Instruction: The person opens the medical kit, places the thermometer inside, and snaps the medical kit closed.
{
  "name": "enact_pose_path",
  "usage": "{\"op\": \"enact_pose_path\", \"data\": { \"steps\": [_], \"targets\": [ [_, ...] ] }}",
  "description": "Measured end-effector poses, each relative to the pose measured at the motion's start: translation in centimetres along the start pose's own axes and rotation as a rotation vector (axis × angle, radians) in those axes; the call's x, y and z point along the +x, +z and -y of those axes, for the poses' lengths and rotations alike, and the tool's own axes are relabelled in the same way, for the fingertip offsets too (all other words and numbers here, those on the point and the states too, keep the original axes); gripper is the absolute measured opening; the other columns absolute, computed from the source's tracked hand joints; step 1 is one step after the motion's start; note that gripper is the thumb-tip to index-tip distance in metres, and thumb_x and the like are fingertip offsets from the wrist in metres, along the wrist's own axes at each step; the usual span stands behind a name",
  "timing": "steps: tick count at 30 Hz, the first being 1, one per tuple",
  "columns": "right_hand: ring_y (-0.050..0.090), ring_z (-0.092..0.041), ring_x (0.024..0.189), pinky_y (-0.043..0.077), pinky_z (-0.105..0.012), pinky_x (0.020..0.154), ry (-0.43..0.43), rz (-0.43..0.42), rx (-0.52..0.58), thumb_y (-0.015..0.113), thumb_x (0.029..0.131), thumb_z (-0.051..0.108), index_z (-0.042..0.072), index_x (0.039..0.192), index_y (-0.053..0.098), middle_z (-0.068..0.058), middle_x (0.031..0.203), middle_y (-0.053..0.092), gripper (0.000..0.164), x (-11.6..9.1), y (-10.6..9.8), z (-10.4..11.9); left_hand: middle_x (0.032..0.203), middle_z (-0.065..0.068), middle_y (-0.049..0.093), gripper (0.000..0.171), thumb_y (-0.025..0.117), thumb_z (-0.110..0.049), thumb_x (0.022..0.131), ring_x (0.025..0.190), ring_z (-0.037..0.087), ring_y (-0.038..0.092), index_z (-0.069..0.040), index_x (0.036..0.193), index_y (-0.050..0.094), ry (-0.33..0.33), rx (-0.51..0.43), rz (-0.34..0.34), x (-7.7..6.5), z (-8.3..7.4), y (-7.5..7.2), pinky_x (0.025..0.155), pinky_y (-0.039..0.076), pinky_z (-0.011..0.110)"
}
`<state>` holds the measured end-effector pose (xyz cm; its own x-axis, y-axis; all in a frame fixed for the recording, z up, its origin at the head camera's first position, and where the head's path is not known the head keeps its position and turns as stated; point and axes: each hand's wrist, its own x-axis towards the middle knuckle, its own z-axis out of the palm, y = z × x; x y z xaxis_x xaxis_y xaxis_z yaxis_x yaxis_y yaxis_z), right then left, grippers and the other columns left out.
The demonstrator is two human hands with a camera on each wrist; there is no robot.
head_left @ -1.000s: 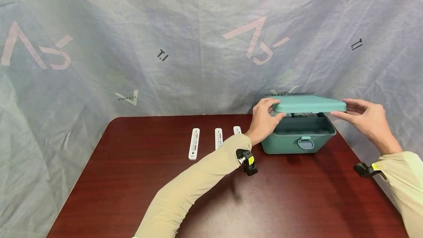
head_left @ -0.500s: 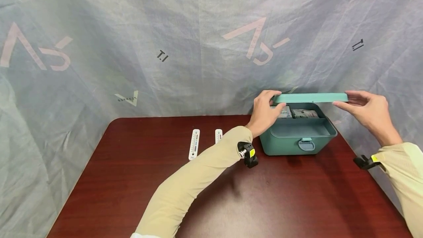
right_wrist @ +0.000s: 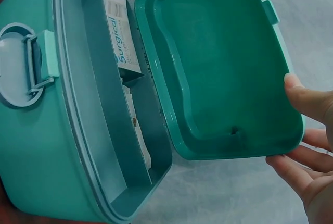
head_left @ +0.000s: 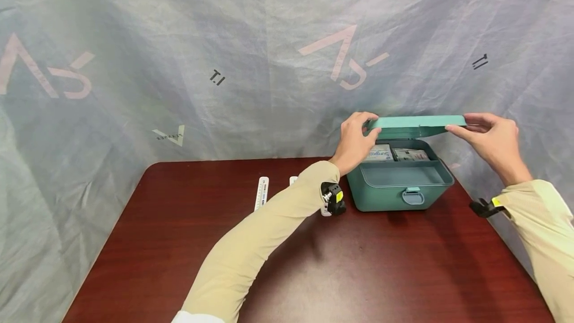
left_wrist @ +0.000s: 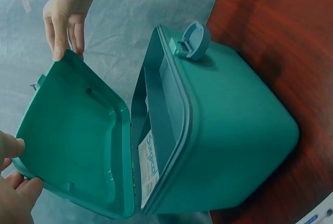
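Note:
A teal storage box (head_left: 381,198) stands at the back right of the table, its hinged lid (head_left: 417,122) raised and tilted back. My left hand (head_left: 352,141) pinches the lid's left corner between thumb and fingers. At the opposite corner, my right hand (head_left: 493,141) grips the lid the same way, thumb on the inner side (right_wrist: 312,101). Inside, a white packet (left_wrist: 148,164) marked "Surgical" and another packet (head_left: 410,154) lie in the rear compartment, behind a tray (right_wrist: 96,78) along the front. A round latch (head_left: 413,196) hangs on the box's front wall.
White thermometers lie left of the box: one (head_left: 261,192) shows mostly, another (head_left: 293,180) only at its top, and a third (head_left: 326,212) at its lower end beside the left sleeve. A grey printed cloth (head_left: 269,64) hangs behind the dark red table (head_left: 381,268).
Both hands have risen with the lid, swinging it up and back. The front tray and the packets behind it have come into fuller view. The box stays in place.

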<state>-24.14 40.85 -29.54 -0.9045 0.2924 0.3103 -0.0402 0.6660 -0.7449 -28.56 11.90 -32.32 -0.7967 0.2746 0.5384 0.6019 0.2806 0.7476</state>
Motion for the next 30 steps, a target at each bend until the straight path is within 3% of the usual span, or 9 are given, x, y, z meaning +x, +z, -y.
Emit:
{"op": "enact_pose_path", "data": {
  "steps": [12,22,30],
  "targets": [
    [0.049,0.016,0.079,0.038,-0.011,0.067,0.026,-0.064,-0.021,0.075,0.076,0.045,0.009,0.131,0.057,0.022,0.097,0.056,0.068,1.4,0.5,0.6,0.108,0.004,0.056,0.022,0.059,-0.016,0.094,0.084,0.016,0.051,-0.008,0.114,0.063,0.0,0.087,0.036,2.2,-0.2,-0.4,0.07,0.039,0.015],
    [0.048,0.012,0.077,0.039,-0.015,0.068,0.004,-0.086,-0.048,0.073,0.077,0.047,0.006,0.127,0.059,0.018,0.094,0.056,0.066,2.8,1.1,1.6,0.106,0.003,0.058,0.013,0.059,-0.013,0.093,0.081,0.009,0.052,-0.009,0.103,0.066,-0.021,0.107,0.015,3.6,-0.5,-0.9,0.07,0.042,0.013],
    [0.046,0.011,0.076,0.039,-0.018,0.07,0.028,-0.096,-0.06,0.072,0.077,0.049,0.004,0.127,0.059,0.011,0.097,0.058,0.068,4.3,1.4,2.8,0.112,0.005,0.058,0.02,0.058,-0.013,0.094,0.086,0.011,0.052,-0.007,0.112,0.066,-0.008,0.118,0.043,4.7,-0.2,-1.6,0.072,0.041,0.013]
  ]
}}
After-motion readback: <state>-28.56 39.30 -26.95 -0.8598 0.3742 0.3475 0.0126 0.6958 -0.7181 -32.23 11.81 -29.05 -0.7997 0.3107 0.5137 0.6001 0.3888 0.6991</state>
